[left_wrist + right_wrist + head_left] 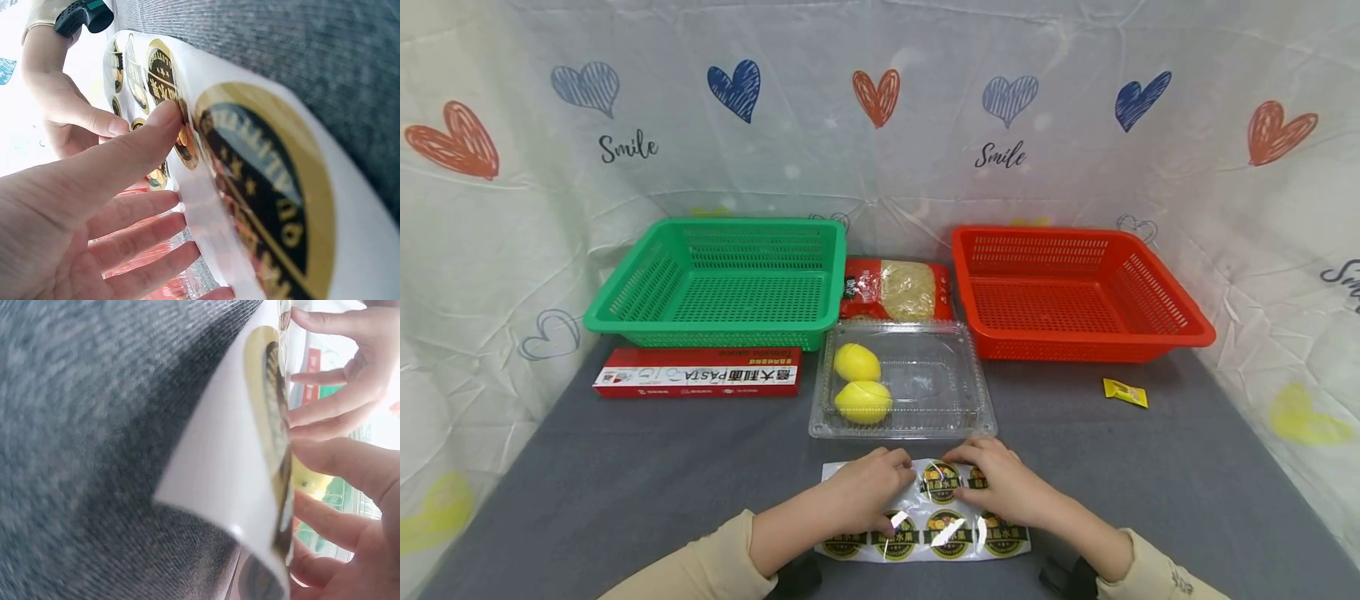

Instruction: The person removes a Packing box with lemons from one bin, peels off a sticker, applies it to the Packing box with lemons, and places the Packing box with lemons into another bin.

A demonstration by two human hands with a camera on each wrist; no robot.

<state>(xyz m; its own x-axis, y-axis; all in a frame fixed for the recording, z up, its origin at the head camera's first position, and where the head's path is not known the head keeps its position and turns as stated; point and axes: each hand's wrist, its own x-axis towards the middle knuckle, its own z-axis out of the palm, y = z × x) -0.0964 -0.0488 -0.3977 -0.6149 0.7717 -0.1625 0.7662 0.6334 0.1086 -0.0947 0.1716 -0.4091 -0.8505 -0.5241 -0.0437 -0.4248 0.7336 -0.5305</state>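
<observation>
A glossy sheet of round black-and-gold stickers (949,533) lies on the grey cloth in front of me, its near corner curling up in the right wrist view. My left hand (863,493) rests on its left part. The left thumb (150,128) lies along the printed face, with the fingers spread and fairly straight. Across the upper right part, my right hand (1000,481) touches the same face with thumb and fingertips (309,453). Just beyond both hands sits a clear plastic box (928,387) with two yellow lemons (863,402) at its left side.
A green basket (752,333) stands at the back left, a red basket (1075,343) at the back right. Between them lies a red noodle packet (906,289). A red pasta box (700,372) is before the green basket; a small yellow packet (1125,392) lies at right.
</observation>
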